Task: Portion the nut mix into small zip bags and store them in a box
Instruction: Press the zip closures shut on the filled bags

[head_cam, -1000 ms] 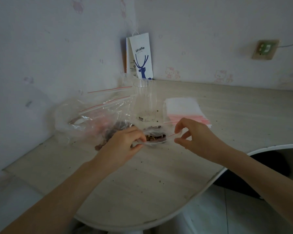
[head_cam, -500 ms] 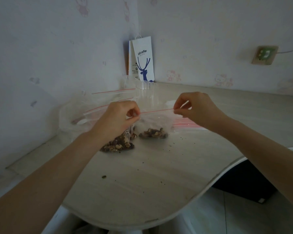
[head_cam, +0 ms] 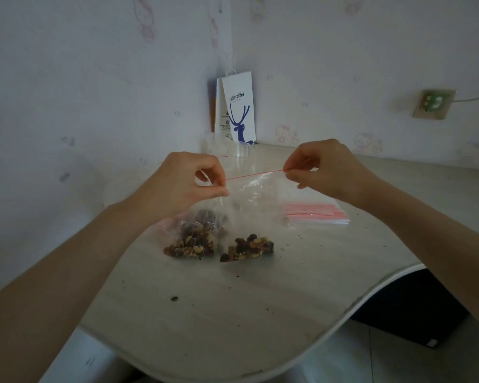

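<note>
Entered first: the left hand [head_cam: 188, 178], raised, wrist bent, with thumb and forefinger pinched on the left end of the red zip strip [head_cam: 253, 175] and the other fingers curled. Next: the right hand [head_cam: 324, 168], raised to a like height, with the strip's right end pinched between thumb and forefinger. Between them is hung the small zip bag [head_cam: 255, 200], its strip drawn taut. The clear film is judged light, limp and slippery, so it is best taken at the stiffer strip corners, as is done here, since the film itself would crumple and slide. The nut portion [head_cam: 248, 248] is settled in the bag's bottom, low over the table [head_cam: 233, 313]; whether contact is made cannot be told. The larger bag of nut mix [head_cam: 194, 239] is laid just beside it, to the left. The stack of empty zip bags [head_cam: 315, 214] is laid further right. The clear cup [head_cam: 242, 158] and paper coffee bag [head_cam: 238, 106] are stood toward the corner. No box is seen.
</note>
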